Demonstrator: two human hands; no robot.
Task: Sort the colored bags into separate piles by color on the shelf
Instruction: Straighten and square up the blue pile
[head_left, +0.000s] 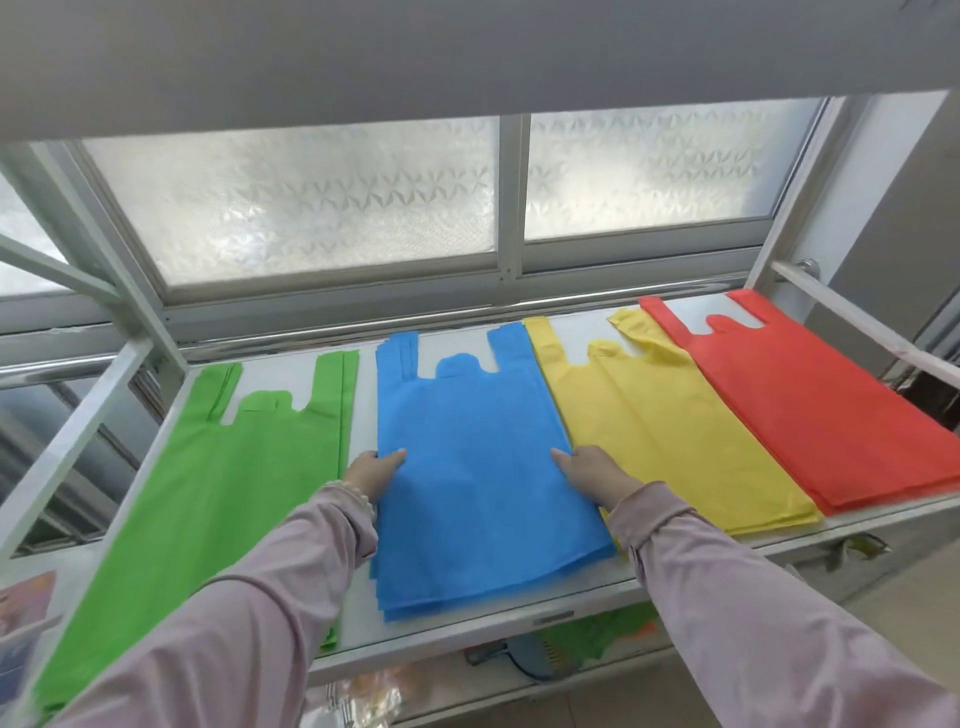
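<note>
Four flat piles of bags lie side by side on the white shelf: green bags at the left, blue bags in the middle, yellow bags right of them, red bags at the far right. My left hand grips the left edge of the blue pile, thumb on top. My right hand grips its right edge the same way, beside the yellow pile. The fingers of both hands are hidden under the blue bags.
A frosted window stands behind the shelf. The grey underside of an upper shelf hangs overhead. Metal frame bars run at the left and right. A lower shelf holds mixed items.
</note>
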